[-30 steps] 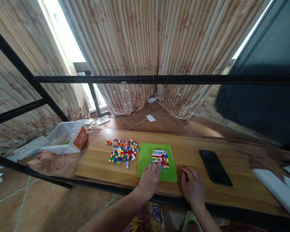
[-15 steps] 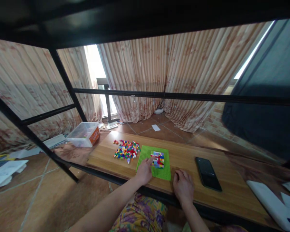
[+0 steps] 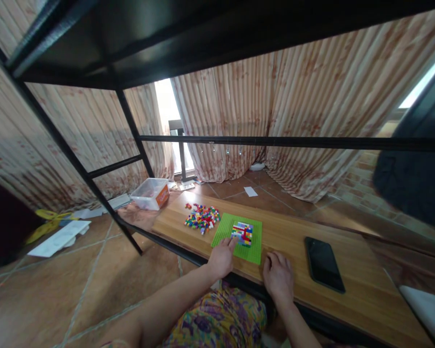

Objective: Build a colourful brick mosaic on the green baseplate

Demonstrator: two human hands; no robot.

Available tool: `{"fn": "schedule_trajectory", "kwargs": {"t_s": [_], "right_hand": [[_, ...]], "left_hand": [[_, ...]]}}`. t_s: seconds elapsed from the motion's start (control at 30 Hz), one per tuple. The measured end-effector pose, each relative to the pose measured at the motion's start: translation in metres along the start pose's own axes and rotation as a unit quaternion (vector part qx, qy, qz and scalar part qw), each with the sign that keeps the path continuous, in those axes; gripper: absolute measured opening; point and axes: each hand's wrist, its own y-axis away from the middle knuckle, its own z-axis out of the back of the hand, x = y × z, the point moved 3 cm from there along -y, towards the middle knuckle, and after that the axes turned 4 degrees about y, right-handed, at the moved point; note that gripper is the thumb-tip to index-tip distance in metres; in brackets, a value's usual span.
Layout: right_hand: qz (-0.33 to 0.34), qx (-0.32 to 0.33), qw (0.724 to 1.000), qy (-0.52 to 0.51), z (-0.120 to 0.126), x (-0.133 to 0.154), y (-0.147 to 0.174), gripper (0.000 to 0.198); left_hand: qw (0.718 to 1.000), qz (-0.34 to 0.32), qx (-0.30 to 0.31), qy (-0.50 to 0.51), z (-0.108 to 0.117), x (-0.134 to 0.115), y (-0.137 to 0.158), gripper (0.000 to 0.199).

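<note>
My left hand (image 3: 222, 258) lies over the near left part of a green studded baseplate (image 3: 253, 256). Its index finger reaches out to the lower left edge of a patch of toy bricks (image 3: 243, 234) fixed on the plate. White, red, blue, yellow and lilac show in that patch. I cannot see any loose brick in these fingers. My right hand (image 3: 278, 278) rests on the board's near edge, right of the baseplate, fingers loosely bent and nothing visible in them. Left of the plate lies a pile of loose coloured toy bricks (image 3: 203, 218).
A black phone (image 3: 324, 264) lies on the wooden tabletop (image 3: 293, 237), right of my hands. A clear plastic box (image 3: 150, 194) with an orange label stands beyond the left end. Black metal bars (image 3: 239, 140) cross behind the table, with striped curtains (image 3: 224, 106) beyond.
The view has turned left, so everything sits further right. My left index finger has drawn back from the middle of the brick patch to its lower left edge. My right hand stays put.
</note>
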Motion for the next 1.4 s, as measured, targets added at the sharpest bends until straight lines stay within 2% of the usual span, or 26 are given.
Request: {"fn": "schedule_trajectory", "kwargs": {"t_s": [0.4,0.67,1.0,1.2,1.4], "right_hand": [[0.026,-0.006,0.999,0.030,-0.001,-0.002,0.001,0.031],[0.037,0.005,0.996,0.075,-0.001,-0.004,0.004,0.034],[0.026,0.000,0.995,0.094,0.004,-0.007,0.007,0.041],[0.019,0.002,0.995,0.101,0.006,-0.008,0.007,0.036],[0.018,0.013,0.993,0.115,0.005,-0.012,0.011,0.037]], "left_hand": [[0.999,0.010,0.029,-0.029,-0.011,-0.008,-0.013,0.086],[0.999,0.004,0.026,0.034,-0.018,-0.001,-0.020,0.078],[0.993,-0.053,0.016,0.107,-0.025,0.009,-0.025,0.068],[0.989,-0.053,0.011,0.138,-0.031,0.010,-0.024,0.069],[0.986,-0.052,0.022,0.155,-0.025,0.007,-0.025,0.070]]}}
